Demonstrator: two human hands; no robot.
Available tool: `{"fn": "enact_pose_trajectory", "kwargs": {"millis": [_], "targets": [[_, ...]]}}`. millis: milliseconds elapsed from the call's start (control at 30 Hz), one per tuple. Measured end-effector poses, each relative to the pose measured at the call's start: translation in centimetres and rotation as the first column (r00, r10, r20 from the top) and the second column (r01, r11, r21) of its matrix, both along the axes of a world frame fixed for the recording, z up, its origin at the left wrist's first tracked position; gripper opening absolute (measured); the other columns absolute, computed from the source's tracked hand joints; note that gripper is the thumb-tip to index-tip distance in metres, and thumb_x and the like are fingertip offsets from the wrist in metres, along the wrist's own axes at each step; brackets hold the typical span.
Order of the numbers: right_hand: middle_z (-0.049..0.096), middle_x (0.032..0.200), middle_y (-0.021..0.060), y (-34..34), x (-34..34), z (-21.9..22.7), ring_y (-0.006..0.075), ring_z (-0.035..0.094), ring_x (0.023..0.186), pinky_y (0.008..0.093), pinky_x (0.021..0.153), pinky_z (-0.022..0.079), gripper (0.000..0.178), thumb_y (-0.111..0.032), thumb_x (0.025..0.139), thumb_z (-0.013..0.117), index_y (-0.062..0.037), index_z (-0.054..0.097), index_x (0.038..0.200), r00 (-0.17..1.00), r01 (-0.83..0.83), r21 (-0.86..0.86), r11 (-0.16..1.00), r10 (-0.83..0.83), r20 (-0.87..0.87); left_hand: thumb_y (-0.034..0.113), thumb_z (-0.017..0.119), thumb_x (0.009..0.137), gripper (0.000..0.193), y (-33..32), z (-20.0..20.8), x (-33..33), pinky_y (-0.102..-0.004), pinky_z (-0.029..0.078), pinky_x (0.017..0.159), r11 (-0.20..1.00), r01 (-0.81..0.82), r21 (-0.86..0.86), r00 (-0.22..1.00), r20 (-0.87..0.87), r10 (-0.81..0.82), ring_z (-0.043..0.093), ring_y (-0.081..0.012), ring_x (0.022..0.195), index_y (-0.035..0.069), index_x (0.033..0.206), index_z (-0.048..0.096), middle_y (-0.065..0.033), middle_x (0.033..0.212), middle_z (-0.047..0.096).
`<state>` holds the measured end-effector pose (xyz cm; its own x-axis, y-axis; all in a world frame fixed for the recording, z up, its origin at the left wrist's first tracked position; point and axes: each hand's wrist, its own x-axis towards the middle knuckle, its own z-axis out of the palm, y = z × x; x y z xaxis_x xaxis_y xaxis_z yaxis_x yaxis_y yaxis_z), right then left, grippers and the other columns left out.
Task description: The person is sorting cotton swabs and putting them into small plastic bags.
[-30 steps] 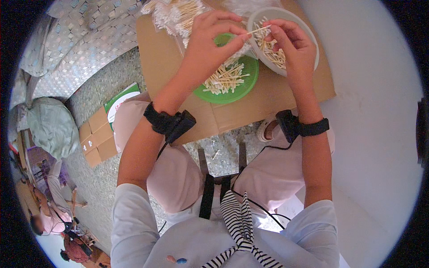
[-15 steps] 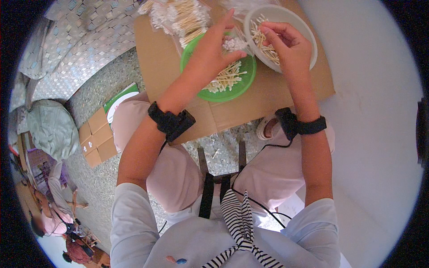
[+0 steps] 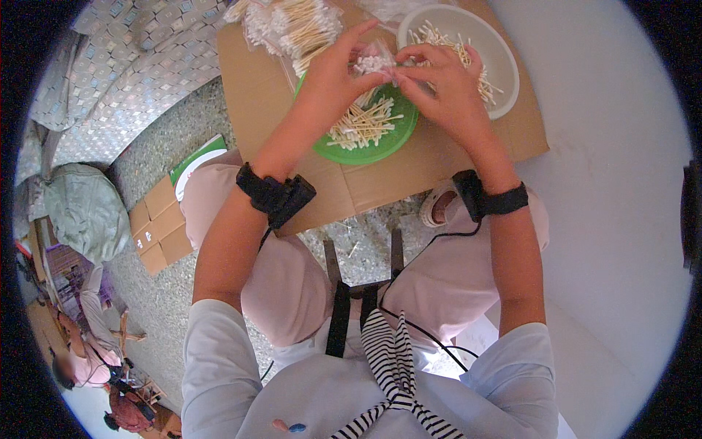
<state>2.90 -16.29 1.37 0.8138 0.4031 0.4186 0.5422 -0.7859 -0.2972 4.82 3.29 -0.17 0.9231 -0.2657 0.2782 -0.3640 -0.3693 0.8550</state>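
Observation:
My left hand is closed around a small clear plastic bag with white-tipped cotton swabs in it. The fingers of my right hand pinch the bag's right edge, close to my left fingertips. Just below the bag, a green bowl holds a loose pile of cotton swabs with wooden sticks. Behind my right hand stands a white bowl with more loose swabs; my hand covers part of it.
Several filled bags of cotton swabs lie at the far left of the cardboard tabletop. Clear plastic lies at the far edge. A white wall borders the right side. Folded cardboard is on the floor, and people sit far left.
My right hand has moved left from the white bowl to the plastic bag and now grips its edge. My left hand stays at the bag, its fingers slightly lower.

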Motion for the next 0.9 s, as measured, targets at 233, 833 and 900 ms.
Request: {"fn": "enact_pose_trajectory", "kwargs": {"millis": [233,833,900], "targets": [[0.061,0.114,0.0035,-2.0,1.6,1.4,0.0256,0.054,0.109,0.0527,0.099,0.032,0.026,-0.030,0.086,0.055,-0.0186,0.069,0.104,0.991,-0.059,0.281,0.958,0.089,-0.096,0.025,0.073,0.077,0.060,0.1,1.4,-0.1,-0.0357,0.047,0.085,0.999,0.041,0.004,0.995,0.096,-0.041,0.061,-0.0267,0.098,0.007,0.128,0.048,-0.0152,0.107,0.063],[0.068,0.085,0.0105,-4.5,1.8,1.0,0.0282,0.065,0.071,0.0383,0.064,0.050,0.024,-0.027,0.084,0.063,-0.0122,0.067,0.102,0.914,0.384,0.043,0.922,-0.373,-0.159,0.031,0.047,0.097,0.035,0.3,2.3,-0.5,-0.0272,0.041,0.093,0.983,-0.171,-0.063,0.985,0.016,0.172,0.058,-0.0143,0.102,0.006,0.118,0.059,-0.0068,0.104,0.067],[0.068,0.085,0.0117,-5.0,2.1,0.4,0.0282,0.065,0.072,0.0384,0.064,0.050,0.025,-0.027,0.084,0.062,-0.0120,0.066,0.104,0.928,0.349,0.080,0.934,-0.332,-0.170,0.032,0.047,0.097,0.036,0.2,2.2,-0.3,-0.0269,0.042,0.092,0.986,-0.150,-0.070,0.988,0.027,0.152,0.058,-0.0142,0.101,0.006,0.117,0.059,-0.0072,0.104,0.066]]}}
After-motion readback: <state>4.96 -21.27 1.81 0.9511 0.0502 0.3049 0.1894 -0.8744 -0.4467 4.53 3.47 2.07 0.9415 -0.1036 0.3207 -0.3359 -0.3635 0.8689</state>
